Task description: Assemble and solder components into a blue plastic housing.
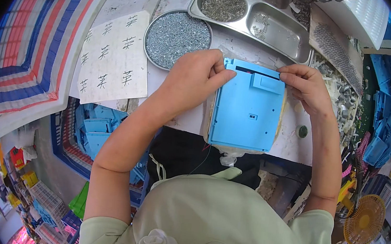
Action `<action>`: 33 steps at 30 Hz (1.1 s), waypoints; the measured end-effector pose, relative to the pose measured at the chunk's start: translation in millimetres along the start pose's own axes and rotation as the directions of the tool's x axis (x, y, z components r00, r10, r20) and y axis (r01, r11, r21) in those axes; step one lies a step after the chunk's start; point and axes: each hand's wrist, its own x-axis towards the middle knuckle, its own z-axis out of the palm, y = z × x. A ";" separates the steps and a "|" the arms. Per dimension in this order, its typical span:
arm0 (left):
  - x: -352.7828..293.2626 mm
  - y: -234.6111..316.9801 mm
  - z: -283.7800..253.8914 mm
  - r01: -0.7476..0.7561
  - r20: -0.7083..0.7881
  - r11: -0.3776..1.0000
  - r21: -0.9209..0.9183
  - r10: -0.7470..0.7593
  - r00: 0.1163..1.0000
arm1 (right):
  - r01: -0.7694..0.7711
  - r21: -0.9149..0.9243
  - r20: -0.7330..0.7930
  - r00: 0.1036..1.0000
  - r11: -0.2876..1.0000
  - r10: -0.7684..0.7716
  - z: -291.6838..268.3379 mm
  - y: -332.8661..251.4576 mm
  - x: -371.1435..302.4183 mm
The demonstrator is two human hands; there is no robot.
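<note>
A flat light-blue plastic casing lies in front of me on a padded, plastic-wrapped block at the table's near edge. Along its far end runs a dark slot, with a raised rectangular part just below it. My left hand pinches the casing's far left corner between thumb and fingers. At the far right corner, my right hand has its thumb and curled fingers closed on the edge. Both hands hold the same casing, and the undersides of the fingers are hidden.
A round metal bowl full of small screws stands beyond my left hand. Behind it is a steel compartment tray with small metal parts. A paper sheet lies left; small white parts are heaped right. Blue casings fill a crate below.
</note>
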 end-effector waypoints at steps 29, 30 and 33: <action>-3.3 -61.3 -60.2 0.113 -0.424 0.876 0.469 0.111 0.899 | 0.625 -0.699 0.698 0.489 -0.348 -0.523 177.3 -71.4 117.9; -2.7 -61.5 -61.6 0.121 -0.431 0.874 0.471 0.109 0.896 | 0.624 -0.701 0.690 0.471 -0.346 -0.549 174.5 -73.6 116.0; 5.6 -69.8 -62.8 0.136 -0.418 0.803 0.580 0.150 0.896 | 0.658 -0.696 0.651 0.410 -0.287 -0.639 157.5 -85.7 106.1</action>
